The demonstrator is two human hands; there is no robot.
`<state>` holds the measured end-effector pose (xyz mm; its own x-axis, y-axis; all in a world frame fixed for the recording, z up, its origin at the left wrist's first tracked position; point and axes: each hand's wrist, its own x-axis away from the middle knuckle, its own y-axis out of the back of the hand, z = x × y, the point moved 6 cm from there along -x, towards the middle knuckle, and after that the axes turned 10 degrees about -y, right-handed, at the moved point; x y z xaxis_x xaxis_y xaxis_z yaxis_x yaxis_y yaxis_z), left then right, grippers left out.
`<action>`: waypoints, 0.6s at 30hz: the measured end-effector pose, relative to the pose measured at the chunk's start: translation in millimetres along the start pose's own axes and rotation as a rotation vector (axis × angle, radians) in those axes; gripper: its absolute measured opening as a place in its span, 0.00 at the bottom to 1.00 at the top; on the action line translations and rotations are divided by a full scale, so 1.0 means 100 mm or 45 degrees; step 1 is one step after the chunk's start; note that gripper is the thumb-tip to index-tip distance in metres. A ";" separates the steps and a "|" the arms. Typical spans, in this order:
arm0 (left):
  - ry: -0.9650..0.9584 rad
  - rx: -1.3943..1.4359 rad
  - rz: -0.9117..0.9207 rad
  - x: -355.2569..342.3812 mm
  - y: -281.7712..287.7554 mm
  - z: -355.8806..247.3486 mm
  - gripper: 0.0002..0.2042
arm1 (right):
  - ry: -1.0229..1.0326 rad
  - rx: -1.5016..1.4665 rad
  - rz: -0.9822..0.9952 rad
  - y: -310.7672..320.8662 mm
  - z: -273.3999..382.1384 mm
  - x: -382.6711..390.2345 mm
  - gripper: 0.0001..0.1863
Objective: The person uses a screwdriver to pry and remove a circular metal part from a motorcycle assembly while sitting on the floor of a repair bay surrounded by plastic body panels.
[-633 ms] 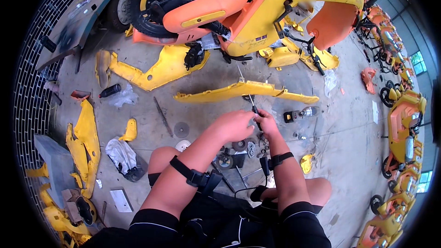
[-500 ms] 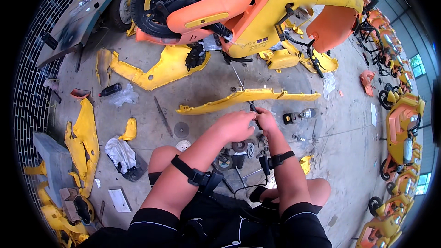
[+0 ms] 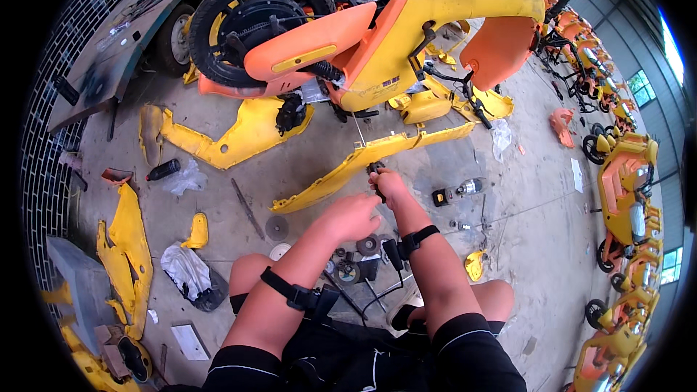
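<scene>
In front of me, my right hand [image 3: 393, 186] is closed round a dark tool handle [image 3: 376, 168]. A thin metal rod [image 3: 359, 131] lines up with it beyond a long yellow body panel [image 3: 345, 171]; whether rod and handle are one piece I cannot tell. The panel slants from near left to far right, just past my hands. My left hand [image 3: 353, 216] is curled with its fingertips against or beside the right hand; what it pinches, if anything, is hidden. Beyond lies a yellow and orange electric scooter [image 3: 396, 43] on its side, its black wheel [image 3: 254, 25] raised.
A cordless power tool [image 3: 457, 191] lies to my right. Grinding discs [image 3: 347, 270] and small metal parts sit before my knees. Loose yellow panels [image 3: 232, 134] cover the floor at left, near a dark bottle [image 3: 163, 169]. More scooters [image 3: 624, 196] line the right side.
The long yellow panel has turned: its right end is farther away and its left end nearer. Both hands have shifted left and nearer in the picture; the whole view has also shifted and tilted.
</scene>
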<state>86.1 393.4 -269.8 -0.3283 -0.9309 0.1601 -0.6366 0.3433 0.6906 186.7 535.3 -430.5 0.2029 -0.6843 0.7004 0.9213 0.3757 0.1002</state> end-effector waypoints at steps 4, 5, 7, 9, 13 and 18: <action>0.013 -0.009 -0.016 -0.01 -0.05 0.02 0.23 | 0.056 0.007 -0.015 0.00 0.01 -0.17 0.13; 0.007 -0.011 -0.014 -0.03 -0.06 0.03 0.23 | 0.088 0.121 -0.064 0.03 0.03 -0.24 0.13; 0.004 -0.008 -0.008 -0.03 -0.05 0.03 0.23 | 0.143 0.353 -0.157 0.06 0.11 -0.32 0.13; 0.008 -0.014 -0.023 -0.02 -0.05 0.05 0.23 | 0.205 0.614 -0.292 0.11 0.22 -0.39 0.14; -0.025 -0.024 -0.010 -0.08 -0.06 -0.01 0.23 | 0.275 0.881 -0.409 0.37 0.38 -0.59 0.16; -0.014 -0.008 -0.028 -0.06 -0.06 0.03 0.23 | 0.289 0.850 -0.396 0.36 0.49 -0.55 0.14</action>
<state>89.5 397.4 -277.1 -0.3220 -0.9368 0.1368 -0.6393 0.3217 0.6984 192.8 617.5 -430.8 0.0970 -0.9044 0.4154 0.5662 0.3934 0.7243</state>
